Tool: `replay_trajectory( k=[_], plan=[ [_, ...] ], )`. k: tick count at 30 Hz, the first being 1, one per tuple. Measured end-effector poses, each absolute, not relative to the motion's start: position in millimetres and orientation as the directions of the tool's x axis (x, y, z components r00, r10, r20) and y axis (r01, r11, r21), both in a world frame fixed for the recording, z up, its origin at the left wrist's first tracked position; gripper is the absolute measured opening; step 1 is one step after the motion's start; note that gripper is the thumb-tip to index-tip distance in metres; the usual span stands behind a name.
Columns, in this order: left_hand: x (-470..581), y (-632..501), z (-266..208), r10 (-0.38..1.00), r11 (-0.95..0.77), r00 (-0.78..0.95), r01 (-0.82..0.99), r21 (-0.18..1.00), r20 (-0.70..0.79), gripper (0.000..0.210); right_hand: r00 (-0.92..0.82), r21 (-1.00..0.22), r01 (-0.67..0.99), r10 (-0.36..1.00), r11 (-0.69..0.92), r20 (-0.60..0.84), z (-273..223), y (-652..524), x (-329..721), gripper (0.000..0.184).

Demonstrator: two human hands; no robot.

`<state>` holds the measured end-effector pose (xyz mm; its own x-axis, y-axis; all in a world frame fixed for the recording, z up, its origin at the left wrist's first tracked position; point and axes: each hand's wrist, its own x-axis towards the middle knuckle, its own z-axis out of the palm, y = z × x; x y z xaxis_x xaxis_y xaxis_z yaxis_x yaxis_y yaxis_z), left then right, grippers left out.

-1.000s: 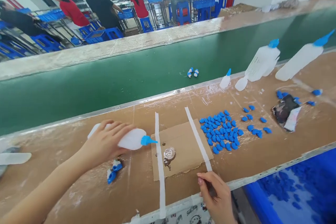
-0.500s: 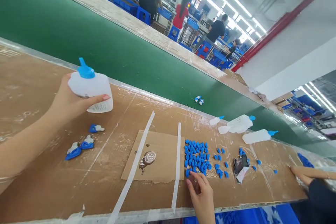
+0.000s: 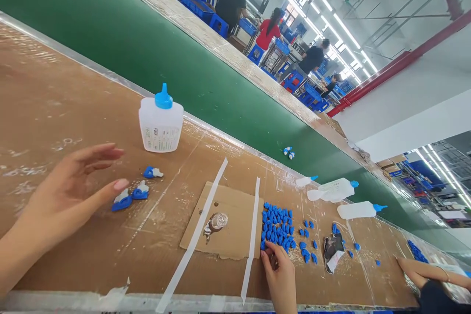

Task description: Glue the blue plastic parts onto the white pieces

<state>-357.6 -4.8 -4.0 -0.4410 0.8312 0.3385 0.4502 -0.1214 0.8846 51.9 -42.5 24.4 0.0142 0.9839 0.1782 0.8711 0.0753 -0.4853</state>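
My left hand (image 3: 69, 191) is open, fingers curved and apart, with nothing in it. Near its thumb lie three small blue-and-white clip-like parts (image 3: 140, 190). Beyond it a translucent squeeze bottle (image 3: 161, 125) with a blue nozzle cap stands upright on the brown table (image 3: 110, 255). My right hand (image 3: 281, 274) is at the near left corner of a cluster of small blue pieces (image 3: 277, 221). Its thumb and forefinger close about one blue piece (image 3: 262, 245) at the cluster's edge; the fingertips partly hide the grip.
A cardboard sheet (image 3: 235, 221) under white tape strips (image 3: 252, 240) bears a round lid-like thing (image 3: 220, 221). Several bottles (image 3: 336, 190) lie to the right. A dark torn scrap (image 3: 333, 250) lies among loose blue pieces. A co-worker's arm (image 3: 423, 271) rests far right. Green belt (image 3: 221, 93) runs behind.
My left hand has let go of the squeeze bottle, which now stands on the table, and has drawn back toward me. My right hand stays by the blue pieces. The view has shifted slightly.
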Motion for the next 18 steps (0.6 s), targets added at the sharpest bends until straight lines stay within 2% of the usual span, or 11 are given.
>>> replay_trajectory(
  k=[2, 4, 9, 13, 16, 18],
  plan=[
    [-356, -20, -10, 0.852, -0.118, -0.461, 0.294, 0.949, 0.249, 0.049, -0.008, -0.474, 0.876, 0.984, 0.092, 0.176, 24, -40, 53, 0.05],
    [-353, -33, -16, 0.867, -0.072, -0.461, 0.26, 0.963, 0.189, 0.037, -0.031, -0.472, 0.875, 0.986, 0.107, 0.165, 24, -38, 56, 0.051],
    [-348, -51, -27, 0.911, 0.006, -0.382, 0.387, 0.922, 0.154, 0.026, -0.082, -0.482, 0.868, 0.991, 0.121, 0.101, 24, -32, 60, 0.055],
    [-349, -49, -21, 0.916, -0.035, -0.314, 0.558, 0.829, 0.25, 0.019, -0.062, -0.494, 0.861, 0.99, 0.117, 0.127, 27, -29, 63, 0.058],
    [-350, -43, -13, 0.916, -0.058, -0.273, 0.635, 0.77, 0.295, 0.022, -0.015, -0.538, 0.836, 0.986, 0.103, 0.165, 32, -27, 68, 0.051],
    [-350, -39, -9, 0.907, -0.031, -0.296, 0.663, 0.748, 0.3, 0.027, -0.004, -0.577, 0.813, 0.991, 0.082, 0.134, 36, -23, 67, 0.044]
  ],
)
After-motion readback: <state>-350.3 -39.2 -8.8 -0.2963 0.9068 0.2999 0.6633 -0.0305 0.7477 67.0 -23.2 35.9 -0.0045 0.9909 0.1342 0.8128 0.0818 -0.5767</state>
